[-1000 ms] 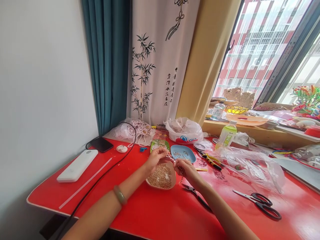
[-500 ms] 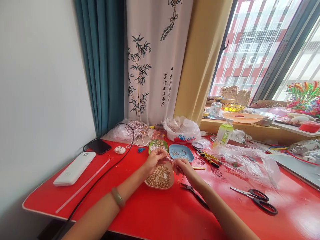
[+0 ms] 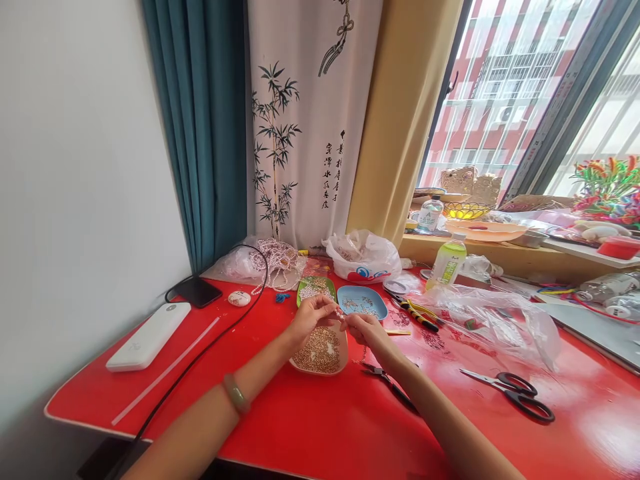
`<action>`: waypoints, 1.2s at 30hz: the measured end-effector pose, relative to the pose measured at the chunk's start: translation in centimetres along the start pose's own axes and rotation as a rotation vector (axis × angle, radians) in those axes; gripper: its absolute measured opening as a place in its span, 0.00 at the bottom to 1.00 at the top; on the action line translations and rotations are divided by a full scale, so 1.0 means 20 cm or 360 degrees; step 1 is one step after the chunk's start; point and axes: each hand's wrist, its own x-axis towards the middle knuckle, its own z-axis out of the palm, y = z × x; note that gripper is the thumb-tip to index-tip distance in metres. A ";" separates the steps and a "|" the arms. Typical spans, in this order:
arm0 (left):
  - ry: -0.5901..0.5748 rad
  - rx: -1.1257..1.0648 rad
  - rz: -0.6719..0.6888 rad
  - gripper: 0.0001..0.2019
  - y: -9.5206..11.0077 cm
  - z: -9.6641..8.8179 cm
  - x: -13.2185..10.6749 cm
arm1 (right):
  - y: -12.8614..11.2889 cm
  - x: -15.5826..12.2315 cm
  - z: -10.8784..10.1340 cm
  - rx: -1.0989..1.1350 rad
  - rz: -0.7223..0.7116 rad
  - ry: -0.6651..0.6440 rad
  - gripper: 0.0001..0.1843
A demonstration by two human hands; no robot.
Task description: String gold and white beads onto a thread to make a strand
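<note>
Head view, from left to right: a white power bank [image 3: 149,327] lies on the red desk [image 3: 310,427], then a black cable [image 3: 210,343]. The left hand [image 3: 311,318] pinches with fingers together a thin beaded strand [image 3: 341,315], which runs almost level toward the right hand [image 3: 367,331]. This hand also has its fingers closed on the strand. Both hands are just above the dish [image 3: 320,351] of gold beads, the left one nearer to it. Pliers [image 3: 385,380] lie beside the right wrist, scissors [image 3: 515,389] well apart to the right.
</note>
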 end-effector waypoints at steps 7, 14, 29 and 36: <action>-0.0048 -0.0007 0.0055 0.11 -0.01 0.01 0.00 | -0.01 -0.01 0.01 -0.0062 -0.0007 -0.0003 0.10; -0.0072 0.0034 0.0039 0.11 -0.02 0.00 -0.01 | -0.02 -0.03 0.01 0.0035 -0.0075 -0.0111 0.09; -0.0084 0.0091 -0.0028 0.10 -0.03 0.00 -0.01 | -0.02 -0.02 0.02 -0.0193 -0.0016 -0.0013 0.11; -0.0102 0.0072 -0.0134 0.10 -0.03 -0.01 -0.01 | -0.04 -0.03 0.02 -0.0252 -0.0089 0.0061 0.10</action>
